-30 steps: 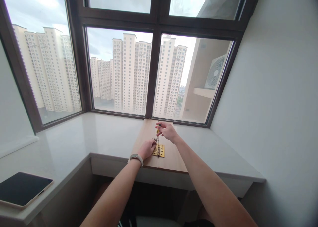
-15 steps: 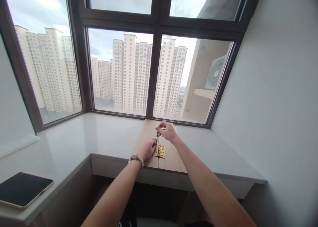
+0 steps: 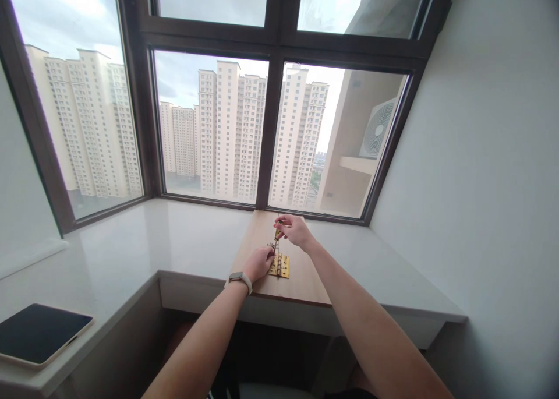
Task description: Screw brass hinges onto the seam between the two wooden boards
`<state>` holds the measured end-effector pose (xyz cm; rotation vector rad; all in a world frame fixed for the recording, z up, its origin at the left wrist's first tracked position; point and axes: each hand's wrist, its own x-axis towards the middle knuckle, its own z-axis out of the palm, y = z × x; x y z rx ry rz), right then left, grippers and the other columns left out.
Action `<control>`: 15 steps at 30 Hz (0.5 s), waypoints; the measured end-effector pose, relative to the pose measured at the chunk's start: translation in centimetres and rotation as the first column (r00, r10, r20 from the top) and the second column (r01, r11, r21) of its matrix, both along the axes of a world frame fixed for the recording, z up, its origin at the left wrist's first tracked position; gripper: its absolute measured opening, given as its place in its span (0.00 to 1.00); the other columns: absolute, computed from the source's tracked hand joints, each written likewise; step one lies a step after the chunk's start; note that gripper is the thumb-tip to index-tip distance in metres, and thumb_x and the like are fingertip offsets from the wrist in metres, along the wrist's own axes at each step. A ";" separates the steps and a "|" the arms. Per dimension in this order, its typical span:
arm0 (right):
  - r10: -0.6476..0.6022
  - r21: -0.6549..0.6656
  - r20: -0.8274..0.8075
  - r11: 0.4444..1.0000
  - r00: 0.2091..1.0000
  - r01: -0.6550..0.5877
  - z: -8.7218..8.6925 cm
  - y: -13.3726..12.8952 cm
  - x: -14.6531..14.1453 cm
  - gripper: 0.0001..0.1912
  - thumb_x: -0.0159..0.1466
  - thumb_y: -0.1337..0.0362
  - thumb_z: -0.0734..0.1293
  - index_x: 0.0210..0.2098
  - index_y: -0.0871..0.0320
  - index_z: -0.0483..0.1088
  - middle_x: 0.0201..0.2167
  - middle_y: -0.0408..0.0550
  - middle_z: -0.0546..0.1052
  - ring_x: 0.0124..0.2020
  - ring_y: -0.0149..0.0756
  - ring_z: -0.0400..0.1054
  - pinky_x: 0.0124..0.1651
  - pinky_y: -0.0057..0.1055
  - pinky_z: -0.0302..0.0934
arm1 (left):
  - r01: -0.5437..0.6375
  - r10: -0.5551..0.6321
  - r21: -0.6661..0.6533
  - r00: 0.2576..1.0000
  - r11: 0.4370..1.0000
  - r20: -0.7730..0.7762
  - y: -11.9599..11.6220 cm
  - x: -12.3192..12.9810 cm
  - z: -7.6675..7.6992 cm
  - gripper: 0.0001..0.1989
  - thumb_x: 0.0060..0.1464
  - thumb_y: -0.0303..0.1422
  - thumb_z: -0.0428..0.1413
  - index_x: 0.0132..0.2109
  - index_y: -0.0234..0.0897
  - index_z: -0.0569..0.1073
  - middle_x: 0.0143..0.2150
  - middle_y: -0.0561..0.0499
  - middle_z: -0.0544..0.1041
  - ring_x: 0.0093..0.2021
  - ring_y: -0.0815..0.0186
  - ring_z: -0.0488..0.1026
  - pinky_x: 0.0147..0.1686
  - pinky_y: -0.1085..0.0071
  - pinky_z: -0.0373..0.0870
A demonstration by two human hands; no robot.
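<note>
A gold-coloured hinge (image 3: 284, 266) lies across the seam between two light wooden boards (image 3: 301, 281). My right hand (image 3: 294, 231) is closed on the yellow handle of a screwdriver (image 3: 277, 233), held upright with its shaft pointing down at the hinge's upper left part. Beside the shaft, my left hand (image 3: 259, 262) rests over the hinge's left leaf, its fingers pressed together near the screwdriver tip. What those fingers hold, if anything, is too small to make out. Some small metal pieces (image 3: 271, 246) lie just above the left fingers.
The boards lie on a white windowsill counter (image 3: 192, 242), whose front edge runs below them. A dark-screened tablet (image 3: 41, 334) lies at the far left. Brown-framed windows (image 3: 269, 125) rise behind the counter, and a white wall (image 3: 484, 154) stands at the right.
The fingers of my right hand have shifted slightly around the screwdriver handle. My left hand has kept its place by the hinge.
</note>
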<state>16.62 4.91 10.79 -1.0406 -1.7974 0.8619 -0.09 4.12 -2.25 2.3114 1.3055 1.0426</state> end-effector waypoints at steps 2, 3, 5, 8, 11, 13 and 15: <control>-0.043 0.046 0.025 0.998 0.999 0.042 -0.2 0.2 0.0 0.12 0.62 0.58 0.75 0.40 0.58 0.73 0.35 0.48 0.80 0.24 0.34 0.78 0.23 0.23 0.64 | -0.004 0.004 0.000 1.000 1.000 -0.005 0.0 0.0 0.0 0.05 0.64 0.30 0.53 0.40 0.37 0.75 0.40 0.45 0.80 0.39 0.60 0.75 0.40 0.68 0.66; -0.067 0.071 0.036 0.995 0.997 0.064 -0.2 0.3 0.0 0.13 0.61 0.57 0.75 0.39 0.58 0.72 0.34 0.47 0.80 0.23 0.34 0.77 0.23 0.24 0.64 | -0.004 0.004 0.002 1.000 1.000 -0.005 0.0 0.0 0.0 0.05 0.64 0.30 0.53 0.40 0.38 0.75 0.40 0.45 0.80 0.39 0.60 0.75 0.40 0.68 0.66; -0.113 0.115 0.054 0.988 0.992 0.107 -0.4 0.4 0.1 0.15 0.59 0.56 0.76 0.37 0.57 0.71 0.33 0.46 0.80 0.22 0.34 0.76 0.23 0.24 0.64 | -0.003 0.003 0.008 1.000 1.000 -0.001 0.0 0.0 0.0 0.05 0.64 0.30 0.53 0.40 0.38 0.75 0.40 0.45 0.80 0.39 0.60 0.75 0.40 0.68 0.66; -0.161 0.142 0.069 0.978 0.985 0.150 -0.5 0.5 0.1 0.17 0.58 0.54 0.77 0.36 0.56 0.69 0.33 0.46 0.79 0.21 0.33 0.75 0.21 0.25 0.63 | -0.004 0.004 0.008 1.000 1.000 0.000 -0.1 0.0 0.1 0.06 0.63 0.30 0.53 0.40 0.38 0.75 0.40 0.44 0.80 0.39 0.60 0.75 0.40 0.68 0.66; -0.114 0.104 0.063 0.989 0.991 0.107 -0.3 0.1 0.0 0.15 0.60 0.55 0.75 0.40 0.57 0.71 0.39 0.48 0.79 0.21 0.30 0.75 0.20 0.23 0.62 | -0.004 0.004 -0.007 1.000 1.000 -0.003 -0.2 0.0 0.2 0.06 0.64 0.30 0.53 0.40 0.37 0.76 0.40 0.44 0.80 0.39 0.60 0.75 0.40 0.68 0.67; -0.046 0.055 0.042 0.998 0.998 0.043 0.0 -0.2 0.0 0.13 0.64 0.58 0.71 0.45 0.57 0.72 0.45 0.50 0.79 0.22 0.30 0.76 0.21 0.22 0.62 | -0.004 0.004 -0.016 1.000 1.000 -0.001 -0.2 0.0 0.3 0.06 0.64 0.30 0.53 0.40 0.37 0.76 0.39 0.45 0.80 0.39 0.60 0.75 0.40 0.68 0.67; 0.011 0.009 0.019 1.000 1.000 -0.011 0.3 -0.5 0.0 0.11 0.67 0.61 0.68 0.47 0.57 0.72 0.49 0.52 0.79 0.25 0.30 0.78 0.21 0.21 0.62 | 0.001 0.000 -0.017 1.000 1.000 0.006 -0.2 0.0 0.3 0.06 0.64 0.30 0.53 0.40 0.37 0.75 0.39 0.45 0.80 0.39 0.61 0.75 0.40 0.68 0.67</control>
